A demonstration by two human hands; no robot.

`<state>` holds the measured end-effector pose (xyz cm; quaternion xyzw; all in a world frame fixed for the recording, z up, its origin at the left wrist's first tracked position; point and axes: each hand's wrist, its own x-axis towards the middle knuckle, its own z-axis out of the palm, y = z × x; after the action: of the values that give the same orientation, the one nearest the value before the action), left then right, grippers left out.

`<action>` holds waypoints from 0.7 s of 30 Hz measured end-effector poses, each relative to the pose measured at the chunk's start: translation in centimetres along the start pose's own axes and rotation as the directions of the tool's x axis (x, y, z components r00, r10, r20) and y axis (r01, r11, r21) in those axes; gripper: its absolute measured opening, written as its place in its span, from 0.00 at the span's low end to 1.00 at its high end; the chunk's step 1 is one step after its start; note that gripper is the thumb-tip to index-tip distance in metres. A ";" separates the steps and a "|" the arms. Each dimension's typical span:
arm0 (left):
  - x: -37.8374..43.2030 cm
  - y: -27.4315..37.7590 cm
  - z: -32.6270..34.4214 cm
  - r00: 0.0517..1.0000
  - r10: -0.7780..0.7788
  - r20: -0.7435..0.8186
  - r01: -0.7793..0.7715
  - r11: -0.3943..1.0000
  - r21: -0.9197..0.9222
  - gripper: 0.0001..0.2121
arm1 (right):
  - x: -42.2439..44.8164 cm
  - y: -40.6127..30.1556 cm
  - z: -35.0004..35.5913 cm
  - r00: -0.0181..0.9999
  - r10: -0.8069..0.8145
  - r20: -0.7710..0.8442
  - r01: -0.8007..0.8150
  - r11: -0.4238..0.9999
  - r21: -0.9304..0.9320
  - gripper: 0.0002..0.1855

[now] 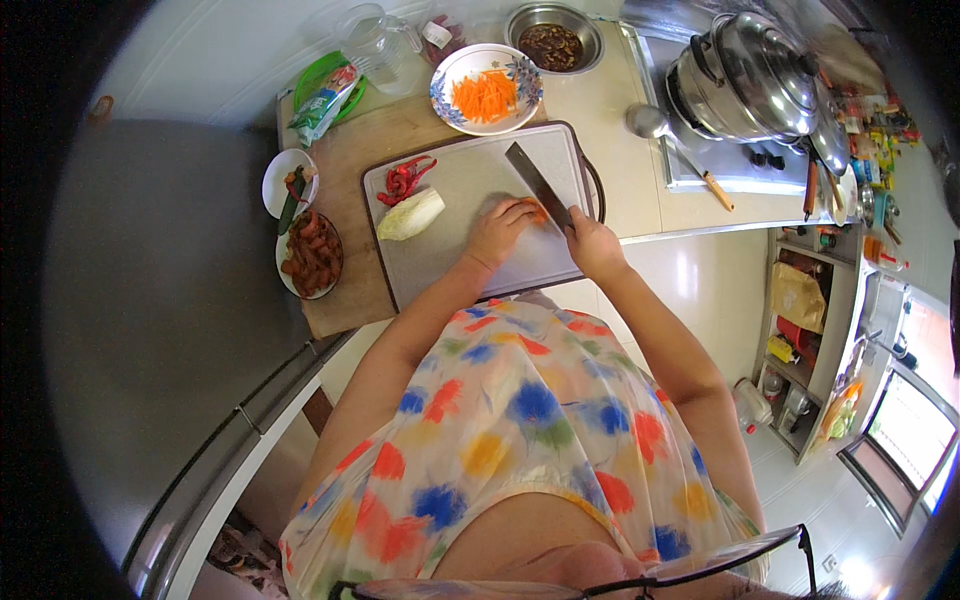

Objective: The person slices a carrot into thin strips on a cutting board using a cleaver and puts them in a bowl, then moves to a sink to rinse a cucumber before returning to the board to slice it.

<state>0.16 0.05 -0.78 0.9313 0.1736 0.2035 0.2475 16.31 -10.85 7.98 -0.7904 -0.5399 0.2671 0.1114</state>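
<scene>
My right hand (595,244) grips the handle of a cleaver (538,184), whose broad blade slants up and to the left over the cutting board (450,266). Under the fingertips of my left hand (501,231) is a piece of carrot (538,212), partly hidden by the fingers and beside the blade. A pale cabbage heart (411,214) and several red chilies (403,178) lie on the board's left side. Beyond the board, shredded carrot (485,97) fills the middle of a flower-patterned bowl (445,112).
At the left stand a plate of brown meat pieces (311,255) and a white bowl (274,180) with a cucumber-like vegetable. Behind are a clear pitcher (375,56) and a steel bowl of dark sauce (551,46). A ladle (679,146) and a lidded steel pot (739,82) are at the right.
</scene>
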 end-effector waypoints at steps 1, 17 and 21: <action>0.0 0.0 0.1 1.000 0.009 -0.020 -0.009 1.000 0.016 0.14 | 0.0 0.2 -0.1 1.000 0.012 0.028 -0.012 1.000 -0.008 0.13; 0.3 0.2 -0.2 0.997 0.036 -0.067 -0.029 0.995 0.099 0.11 | 0.4 -0.5 1.6 0.998 -0.029 -0.059 0.026 0.999 -0.047 0.12; 0.1 0.3 -0.4 0.996 0.056 -0.072 -0.045 0.990 0.137 0.12 | 0.2 -0.4 0.0 0.999 0.009 -0.048 -0.007 0.999 0.047 0.13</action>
<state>0.11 -0.03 -0.26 0.9416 0.1725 0.2326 0.1719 16.04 -10.47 8.10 -0.7960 -0.5275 0.2607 0.1417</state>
